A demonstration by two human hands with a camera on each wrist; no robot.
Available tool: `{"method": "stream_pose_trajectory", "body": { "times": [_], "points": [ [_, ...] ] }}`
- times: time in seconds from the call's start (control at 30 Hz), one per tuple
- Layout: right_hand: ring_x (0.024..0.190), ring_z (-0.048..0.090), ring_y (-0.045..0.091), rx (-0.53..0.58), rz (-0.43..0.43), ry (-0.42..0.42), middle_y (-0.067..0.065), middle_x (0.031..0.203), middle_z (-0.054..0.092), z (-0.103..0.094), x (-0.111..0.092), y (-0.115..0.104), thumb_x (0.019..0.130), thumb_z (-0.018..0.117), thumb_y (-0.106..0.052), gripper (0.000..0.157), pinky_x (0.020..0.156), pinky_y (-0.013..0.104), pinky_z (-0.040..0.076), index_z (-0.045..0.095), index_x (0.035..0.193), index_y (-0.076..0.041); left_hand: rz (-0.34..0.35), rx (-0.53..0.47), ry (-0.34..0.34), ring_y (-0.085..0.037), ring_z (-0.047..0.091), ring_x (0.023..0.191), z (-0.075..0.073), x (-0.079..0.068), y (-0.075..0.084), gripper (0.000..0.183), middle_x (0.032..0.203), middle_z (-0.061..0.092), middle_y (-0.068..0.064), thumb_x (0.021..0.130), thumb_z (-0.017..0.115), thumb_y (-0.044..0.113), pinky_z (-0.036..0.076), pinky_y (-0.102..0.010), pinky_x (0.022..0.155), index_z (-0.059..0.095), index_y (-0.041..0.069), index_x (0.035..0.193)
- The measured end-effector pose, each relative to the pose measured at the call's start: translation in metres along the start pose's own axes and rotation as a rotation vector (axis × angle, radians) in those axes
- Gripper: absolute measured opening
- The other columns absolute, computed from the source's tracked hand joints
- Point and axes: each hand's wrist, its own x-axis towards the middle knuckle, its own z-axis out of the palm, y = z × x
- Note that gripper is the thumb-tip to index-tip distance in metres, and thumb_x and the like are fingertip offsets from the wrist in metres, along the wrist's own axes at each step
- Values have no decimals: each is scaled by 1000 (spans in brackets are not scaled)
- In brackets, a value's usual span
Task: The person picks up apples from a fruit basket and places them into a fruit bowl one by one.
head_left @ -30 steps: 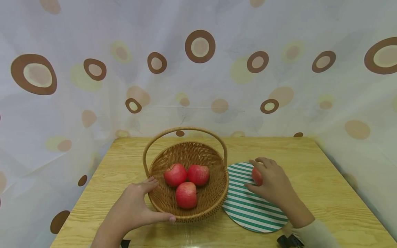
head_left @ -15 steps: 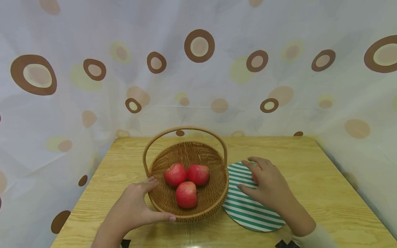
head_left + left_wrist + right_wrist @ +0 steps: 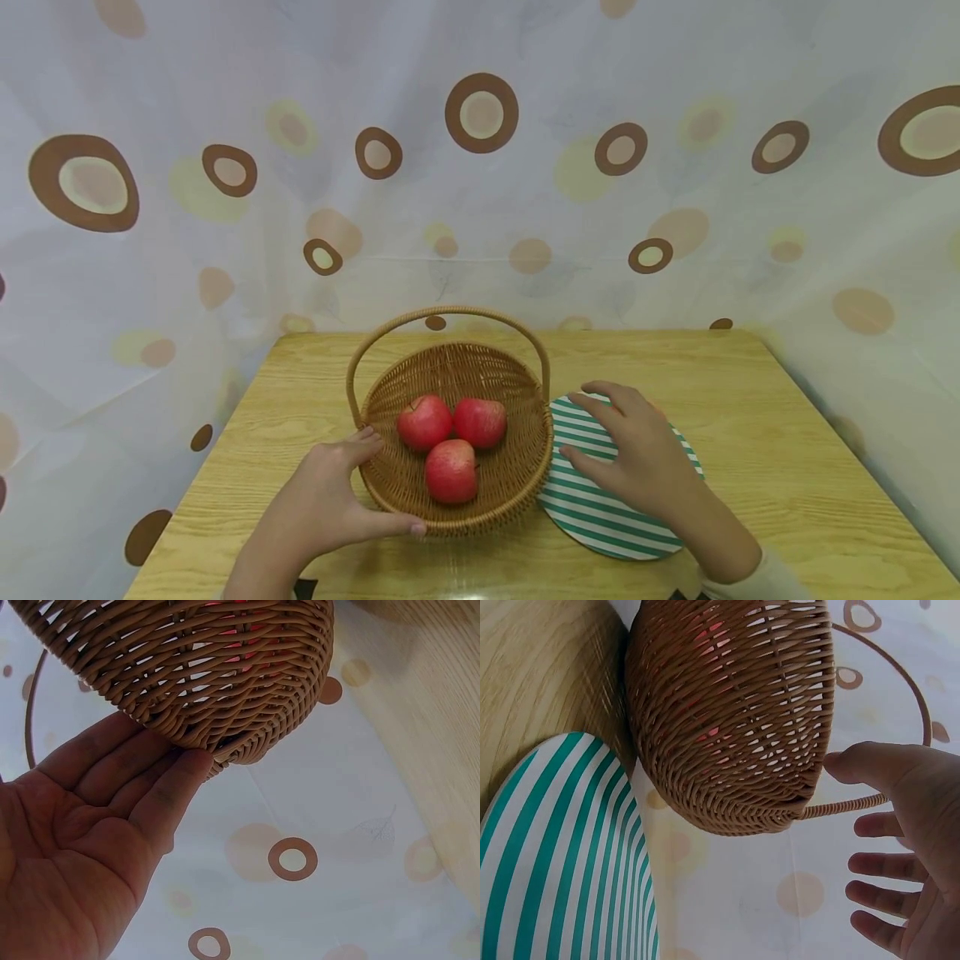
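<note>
A wicker basket (image 3: 525, 492) with a tall hoop handle holds three red apples (image 3: 451, 472). My left hand (image 3: 318, 500) touches its left side, fingertips at the side rim and thumb along the front rim. In the left wrist view, the fingers lie fairly straight against the weave. My right hand (image 3: 645, 454) hovers over a round green-and-white striped mat (image 3: 592, 525), thumb and fingers spread toward the basket with nothing between them. Behind that hand, only a sliver of another apple (image 3: 659, 409) shows; the rest is hidden.
A pale wooden table (image 3: 780, 467) carries everything. The basket overlaps the left edge of the striped mat in the head view. White sheeting (image 3: 555, 192) printed with brown and yellow circles hangs behind and along both sides.
My right hand has moved left from beside the apple on the mat toward the basket, covering most of that apple from view. My left hand and the basket have stayed put.
</note>
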Motion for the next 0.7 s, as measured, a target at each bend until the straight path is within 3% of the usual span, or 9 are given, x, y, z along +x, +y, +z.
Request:
{"method": "stream_pose_trajectory", "body": {
  "times": [0.27,0.7],
  "points": [
    [123,66,31,44,-63,41,7,135,68,-1,5,-13,79,93,-31,59,92,53,61,73,132,-14,-3,-12,-8,-39,69,127,-2,1,2,109,131,72,-26,55,84,88,59,-51,103,78,5,126],
    [125,65,25,105,-86,25,5,134,69,8,10,-27,81,92,-32,56,97,49,60,74,132,-18,11,-3,3,-39,69,126,-1,0,1,110,130,72,-27,55,83,88,60,-51,103,78,4,125]
  ]
}}
